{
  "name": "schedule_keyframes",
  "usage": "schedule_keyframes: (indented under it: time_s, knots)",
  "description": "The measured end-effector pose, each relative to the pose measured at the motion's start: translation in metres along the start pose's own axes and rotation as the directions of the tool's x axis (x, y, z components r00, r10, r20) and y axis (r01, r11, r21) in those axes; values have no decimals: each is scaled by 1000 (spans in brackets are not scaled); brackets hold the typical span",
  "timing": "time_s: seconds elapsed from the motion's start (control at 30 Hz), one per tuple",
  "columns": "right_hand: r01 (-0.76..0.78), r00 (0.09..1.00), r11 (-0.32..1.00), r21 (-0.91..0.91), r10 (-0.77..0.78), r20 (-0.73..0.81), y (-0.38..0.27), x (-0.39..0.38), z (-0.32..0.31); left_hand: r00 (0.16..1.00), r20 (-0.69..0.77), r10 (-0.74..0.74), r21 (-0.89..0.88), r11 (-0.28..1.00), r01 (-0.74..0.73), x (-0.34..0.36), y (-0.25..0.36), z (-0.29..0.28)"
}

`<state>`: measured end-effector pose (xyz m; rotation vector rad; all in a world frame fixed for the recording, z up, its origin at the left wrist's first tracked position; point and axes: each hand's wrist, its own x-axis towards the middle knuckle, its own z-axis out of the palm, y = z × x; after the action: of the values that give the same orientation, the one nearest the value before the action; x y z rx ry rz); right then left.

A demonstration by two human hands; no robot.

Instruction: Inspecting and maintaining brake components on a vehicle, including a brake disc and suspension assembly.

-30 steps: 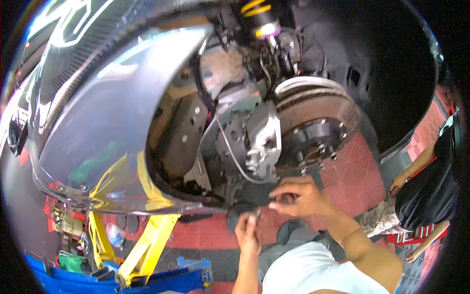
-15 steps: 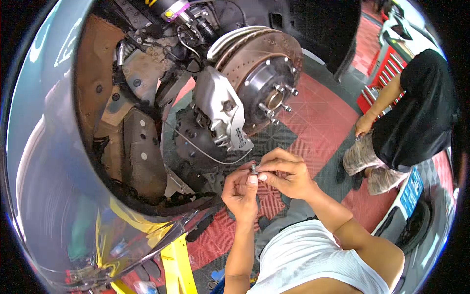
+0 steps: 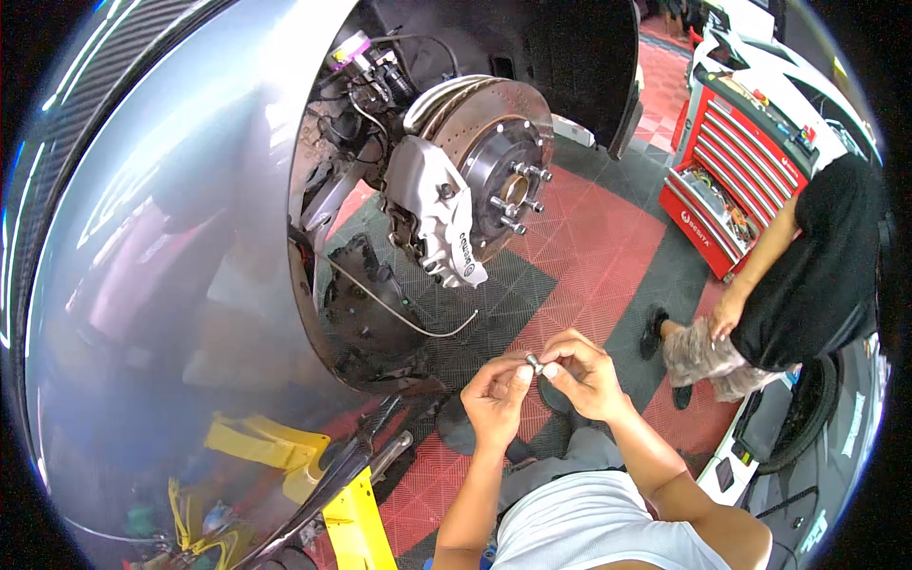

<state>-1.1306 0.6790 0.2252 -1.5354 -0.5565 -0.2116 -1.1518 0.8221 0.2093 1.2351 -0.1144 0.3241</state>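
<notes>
My left hand (image 3: 499, 404) and my right hand (image 3: 584, 380) pinch a small silver fitting (image 3: 534, 365) between their fingertips, below the exposed wheel hub. A silver brake caliper (image 3: 423, 199) sits on a drilled brake disc (image 3: 503, 109), whose black hub (image 3: 494, 180) carries several protruding studs. A thin pale line (image 3: 399, 313) hangs in a curve under the caliper, its end above my hands.
The dark grey car body (image 3: 171, 247) fills the left, over a yellow lift arm (image 3: 347, 513). A co-worker in black (image 3: 817, 266) stands at right, near a red tool chest (image 3: 727, 157) with an open drawer. Another car (image 3: 807, 427) is behind them.
My hands were apart a second ago; both have since met on the small fitting and moved slightly right. The view has swung, showing more of the tool chest and co-worker.
</notes>
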Motion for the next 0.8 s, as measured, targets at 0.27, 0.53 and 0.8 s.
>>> schedule_keyframes:
  time_s: [0.27, 0.53, 0.8]
  knots:
    - [-148, 980, 942, 301, 99, 172, 1, -4, -21, 971, 78, -226, -134, 963, 235, 0, 5, 8]
    - [-354, 919, 832, 427, 226, 322, 15, 2, -33, 971, 166, -174, -173, 964, 202, 2, -8, 9]
    - [-450, 884, 747, 488, 295, 364, 26, -1, -27, 978, 84, -192, -132, 971, 201, 0, -8, 2]
